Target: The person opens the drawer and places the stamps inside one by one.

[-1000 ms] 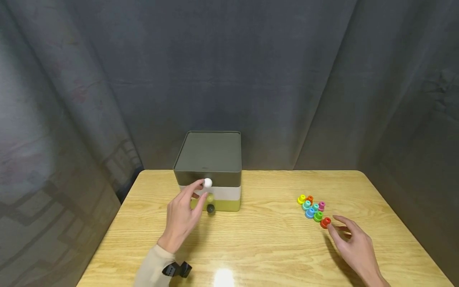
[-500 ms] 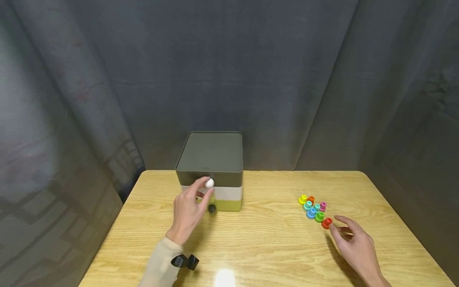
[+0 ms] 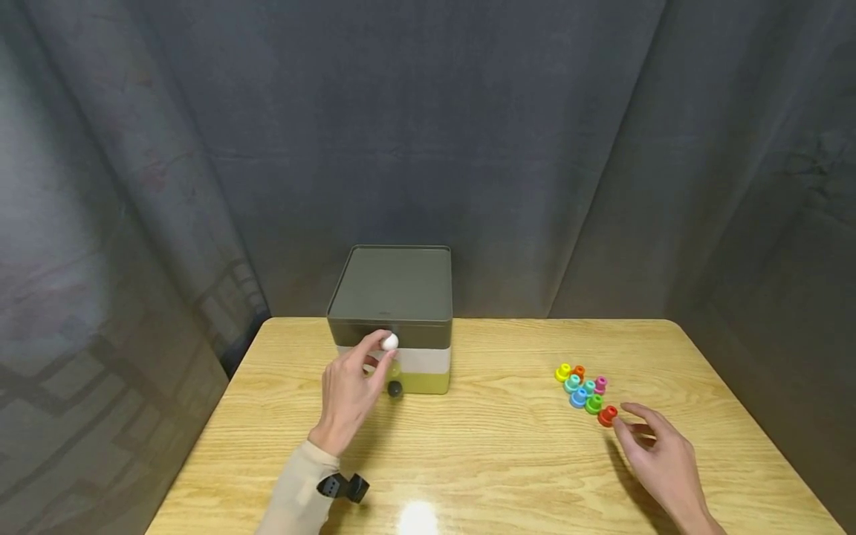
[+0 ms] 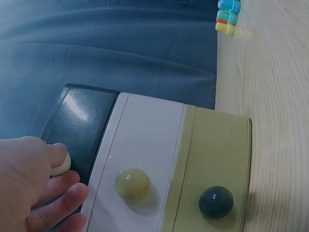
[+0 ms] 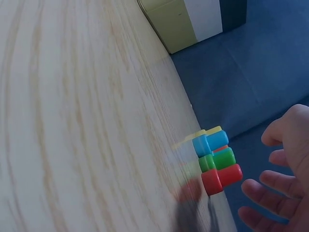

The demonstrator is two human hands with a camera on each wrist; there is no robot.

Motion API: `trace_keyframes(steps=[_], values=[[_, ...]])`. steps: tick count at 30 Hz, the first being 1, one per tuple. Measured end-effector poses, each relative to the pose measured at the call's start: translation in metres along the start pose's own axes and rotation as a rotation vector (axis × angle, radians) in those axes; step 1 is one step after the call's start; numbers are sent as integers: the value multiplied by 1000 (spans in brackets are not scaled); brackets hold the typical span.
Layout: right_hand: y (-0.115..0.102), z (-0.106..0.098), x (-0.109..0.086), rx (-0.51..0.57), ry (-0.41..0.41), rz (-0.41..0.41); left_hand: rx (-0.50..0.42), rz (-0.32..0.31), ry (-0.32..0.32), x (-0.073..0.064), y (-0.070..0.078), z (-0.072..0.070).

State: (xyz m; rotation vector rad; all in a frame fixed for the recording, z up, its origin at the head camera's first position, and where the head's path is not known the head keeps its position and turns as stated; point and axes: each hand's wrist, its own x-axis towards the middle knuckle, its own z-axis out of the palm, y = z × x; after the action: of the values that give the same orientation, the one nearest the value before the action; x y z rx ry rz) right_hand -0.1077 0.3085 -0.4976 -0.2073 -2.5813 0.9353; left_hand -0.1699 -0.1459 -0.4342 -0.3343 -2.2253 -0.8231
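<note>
A small three-drawer box [image 3: 401, 286] stands at the back of the table, its drawers flush. The top drawer is dark grey with a round white knob [image 3: 391, 342]. My left hand [image 3: 348, 397] pinches that knob between thumb and fingers. Below sit a white drawer with a yellow-green knob [image 4: 133, 184] and an olive drawer with a dark knob [image 4: 216, 202]. On the right, my right hand [image 3: 660, 457] hovers with relaxed, parted fingers beside a red stepped peg [image 3: 608, 416]. It holds nothing; the right wrist view shows a gap between its fingers and the peg.
Several more stepped pegs in yellow, orange, blue, teal, pink and green cluster beyond the red one, among them a green peg [image 3: 594, 403] and a yellow peg [image 3: 564, 372]. A grey curtain [image 3: 501, 148] hangs behind the wooden table [image 3: 495, 461] and along both sides.
My left hand has shifted slightly right and its fingers and thumb have come together on the white knob. The top drawer shows no clear movement. The right hand stays beside the red peg.
</note>
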Motion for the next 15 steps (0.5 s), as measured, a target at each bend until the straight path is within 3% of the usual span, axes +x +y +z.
trace_keyframes(steps=[7, 15], values=[[2, 1, 1, 17, 11, 1, -10, -1, -10, -4, 1, -2], [3, 1, 3, 13, 9, -22, 10, 54, -6, -10, 2, -10]])
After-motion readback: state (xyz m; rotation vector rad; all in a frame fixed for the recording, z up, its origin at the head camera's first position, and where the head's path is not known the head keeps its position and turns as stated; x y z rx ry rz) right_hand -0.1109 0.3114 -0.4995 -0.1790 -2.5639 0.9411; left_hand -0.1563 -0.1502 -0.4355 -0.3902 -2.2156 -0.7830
